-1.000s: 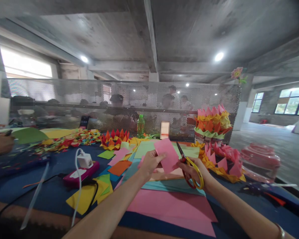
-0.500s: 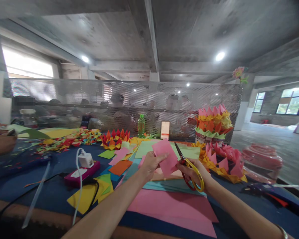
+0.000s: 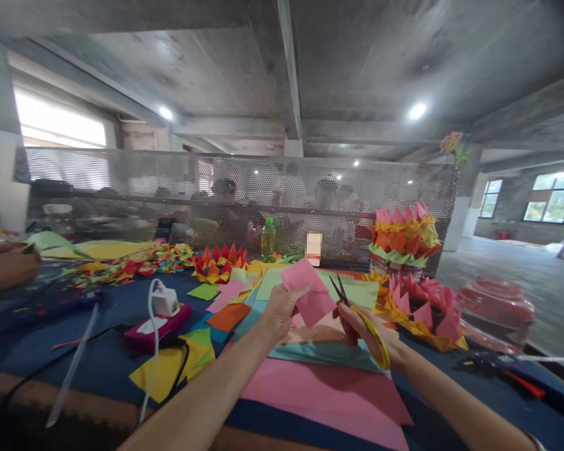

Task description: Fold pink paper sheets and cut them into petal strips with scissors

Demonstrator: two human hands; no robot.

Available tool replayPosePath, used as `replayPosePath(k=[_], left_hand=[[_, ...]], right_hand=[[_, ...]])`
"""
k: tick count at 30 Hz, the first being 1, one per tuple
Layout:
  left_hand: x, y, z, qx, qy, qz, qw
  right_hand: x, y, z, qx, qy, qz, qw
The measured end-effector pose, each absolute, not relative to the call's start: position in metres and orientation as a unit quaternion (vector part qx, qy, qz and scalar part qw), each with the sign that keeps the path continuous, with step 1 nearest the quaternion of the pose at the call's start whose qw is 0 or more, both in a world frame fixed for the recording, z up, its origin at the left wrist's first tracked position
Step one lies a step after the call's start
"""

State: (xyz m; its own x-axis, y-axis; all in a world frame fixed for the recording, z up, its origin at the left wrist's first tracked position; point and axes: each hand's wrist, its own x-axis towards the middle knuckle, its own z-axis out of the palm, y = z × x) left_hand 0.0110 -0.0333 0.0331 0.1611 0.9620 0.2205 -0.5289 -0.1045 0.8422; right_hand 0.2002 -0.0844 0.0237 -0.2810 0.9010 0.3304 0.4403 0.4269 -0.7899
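Well, our left hand (image 3: 281, 310) pinches pink paper (image 3: 313, 304) between pressed-together fingers. At the paper's four o'clock, our right hand (image 3: 355, 322) — fingers curled — grips parted scissors (image 3: 370, 327).

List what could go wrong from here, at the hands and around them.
The scissors in the right hand have parted blades close to the pink paper and the left hand, so a slip might nick that hand. Held by one hand, the paper could bend away from the blades. The white cable near the left forearm might snag.
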Motion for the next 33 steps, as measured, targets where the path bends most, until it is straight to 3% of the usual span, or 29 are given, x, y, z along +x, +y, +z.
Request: replayPosePath(k=[8,33], left_hand=[[0.015,-0.042,0.038,0.443,0.216,0.597,0.633],[0.021,-0.047,0.038,0.452,0.221,0.599,0.622]], right_hand=[[0.192,-0.097,0.038,-0.462,-0.776,0.253,0.347],[0.189,-0.103,0.038,-0.479,-0.776,0.206,0.355]])
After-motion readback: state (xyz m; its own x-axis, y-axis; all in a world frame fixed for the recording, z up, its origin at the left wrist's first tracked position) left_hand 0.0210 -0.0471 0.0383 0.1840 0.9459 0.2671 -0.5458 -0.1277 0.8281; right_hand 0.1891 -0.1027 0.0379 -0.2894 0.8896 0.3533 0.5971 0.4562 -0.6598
